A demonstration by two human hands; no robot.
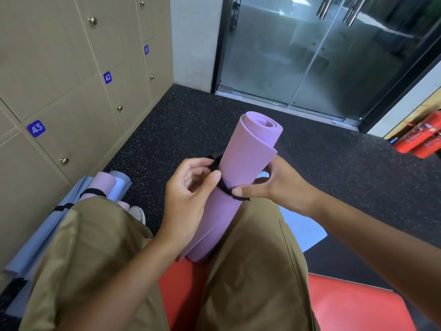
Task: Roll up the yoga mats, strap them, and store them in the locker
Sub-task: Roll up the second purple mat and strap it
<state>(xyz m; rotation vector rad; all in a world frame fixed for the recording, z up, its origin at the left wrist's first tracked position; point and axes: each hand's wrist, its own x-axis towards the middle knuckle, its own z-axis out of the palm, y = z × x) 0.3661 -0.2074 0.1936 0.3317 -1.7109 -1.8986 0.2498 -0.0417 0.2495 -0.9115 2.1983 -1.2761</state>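
- The lockers (71, 75) fill the upper left of the frame, tan doors numbered 41, 42 and 43, all closed; none stands ready to take a mat.
- Glass doors (310, 51) take up the upper right, above a dark speckled floor (181, 120).
- The person sits on a red bench (353, 306) along the bottom edge, knees in khaki trousers (250, 271) either side of the centre.
- The purple mat (241, 168), rolled, stands tilted between the knees at mid-frame, its open spiral end toward the upper right.
- Strapped mats (102, 185), blue and pink, lie at the lower left against the locker base, so part of the job looks done.
- A blue mat (305, 228) lies flat on the floor behind the right knee.
- The left hand (191, 187) pinches the black strap (224, 185) on the roll's left side, thumb and fingers curled on it.
- The right hand (279, 185) cups the roll's right side, thumb pressing the strap's free end against the mat.
- Judgement: strapping is the step in hand. The next move calls for drawing the strap snug and fastening it while the roll is kept from loosening.
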